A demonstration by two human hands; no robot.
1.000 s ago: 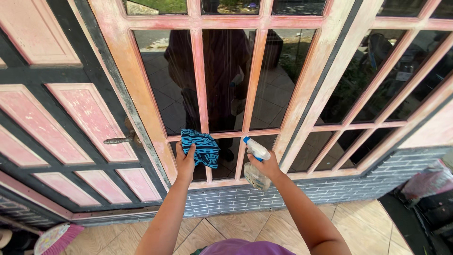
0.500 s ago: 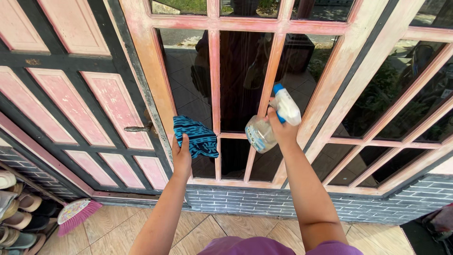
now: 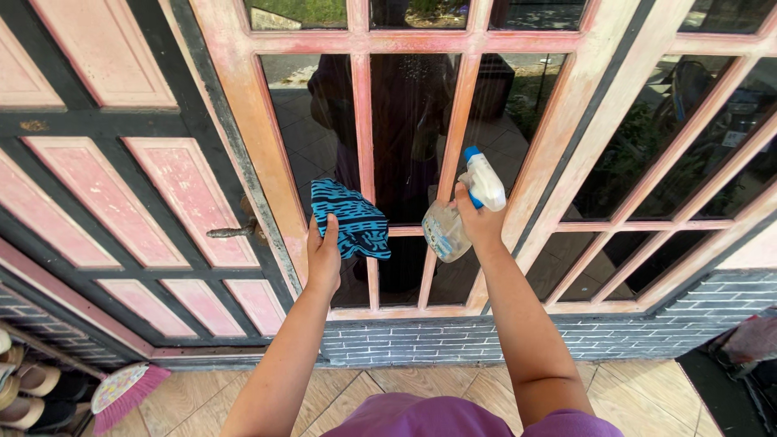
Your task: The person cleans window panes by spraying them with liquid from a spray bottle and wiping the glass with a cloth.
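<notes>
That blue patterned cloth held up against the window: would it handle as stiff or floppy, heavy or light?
Likely floppy: the cloth drapes in folds below the left hand. Probably light, since the fingers alone pin it against the window frame. It would likely bunch rather than slide if pushed.

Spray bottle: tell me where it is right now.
The spray bottle is centre-frame in the head view, held in the right hand against the window frame, right of the blue cloth.

Both bare arms stretched forward and up from the bottom edge, left hand [image 3: 323, 257] raised with fingers closed in a pinch and thumb pointing up, right hand [image 3: 479, 220] lifted slightly higher, wrist cocked, fingers curled tight in a firm grip.
</notes>
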